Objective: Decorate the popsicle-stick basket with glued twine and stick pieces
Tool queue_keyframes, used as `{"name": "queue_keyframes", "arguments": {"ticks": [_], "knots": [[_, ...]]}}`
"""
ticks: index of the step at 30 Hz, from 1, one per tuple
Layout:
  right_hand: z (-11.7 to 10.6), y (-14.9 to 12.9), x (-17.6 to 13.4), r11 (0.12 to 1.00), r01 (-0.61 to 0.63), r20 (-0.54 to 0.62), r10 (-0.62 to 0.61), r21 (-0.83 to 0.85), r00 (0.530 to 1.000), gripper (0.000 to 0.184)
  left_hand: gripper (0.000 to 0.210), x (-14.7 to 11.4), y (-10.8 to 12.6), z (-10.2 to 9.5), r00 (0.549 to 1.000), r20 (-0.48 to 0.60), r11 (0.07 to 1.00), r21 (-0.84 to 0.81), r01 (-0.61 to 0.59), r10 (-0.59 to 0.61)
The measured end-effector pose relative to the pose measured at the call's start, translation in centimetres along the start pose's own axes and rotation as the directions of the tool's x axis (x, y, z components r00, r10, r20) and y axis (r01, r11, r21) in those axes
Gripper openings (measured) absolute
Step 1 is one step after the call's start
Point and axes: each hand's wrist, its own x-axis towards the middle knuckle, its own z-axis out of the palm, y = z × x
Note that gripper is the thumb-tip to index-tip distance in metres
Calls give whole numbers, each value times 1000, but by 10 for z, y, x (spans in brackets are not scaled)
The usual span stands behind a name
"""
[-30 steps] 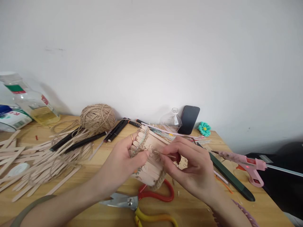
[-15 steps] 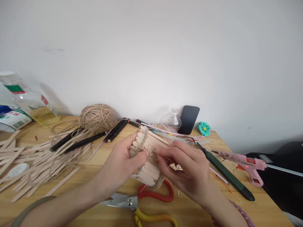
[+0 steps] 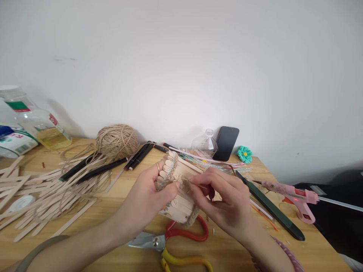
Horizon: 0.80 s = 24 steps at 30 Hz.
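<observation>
A small craft-stick holder (image 3: pixel 181 206) with scalloped stick ends is tilted above the table. Twine and shiny tinsel trim run along one end, and more twine edges the other. My left hand (image 3: pixel 150 192) grips it, thumb on the front beside a pale petalled flower (image 3: pixel 178 176). At that flower, the fingertips of my right hand (image 3: pixel 222 194) are pinched together; what sits between them is too small to make out. Scissors (image 3: pixel 185 236) with one red and one yellow handle lie open below the holder.
Loose craft sticks (image 3: pixel 42 211), markers (image 3: pixel 138 155) and a twine ball (image 3: pixel 117 141) lie left. A bottle (image 3: pixel 48 130) stands farther left. Behind are a phone (image 3: pixel 227 143) and a teal flower (image 3: pixel 244 154). Right lie a green-handled cutter (image 3: pixel 269 206) and pink glue gun (image 3: pixel 300 196).
My right fingertips have shifted slightly at the flower, and the holder has turned a little. My left hand keeps its grip.
</observation>
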Motion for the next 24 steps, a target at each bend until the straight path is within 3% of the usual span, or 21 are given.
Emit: {"name": "queue_keyframes", "arguments": {"ticks": [7,18,24], "knots": [[-1,2,-1,997,36,15,-37,61,999,17,31,1,-2,-3,999,22,998,-47,-36,37],[-2,1,-1,996,83,30,-84,13,996,16,32,-6,9,2,997,3,995,71,-73,73],[-3,3,-2,997,77,47,-78,22,996,13,32,-4,4,-2,994,7,987,119,-108,107]]}}
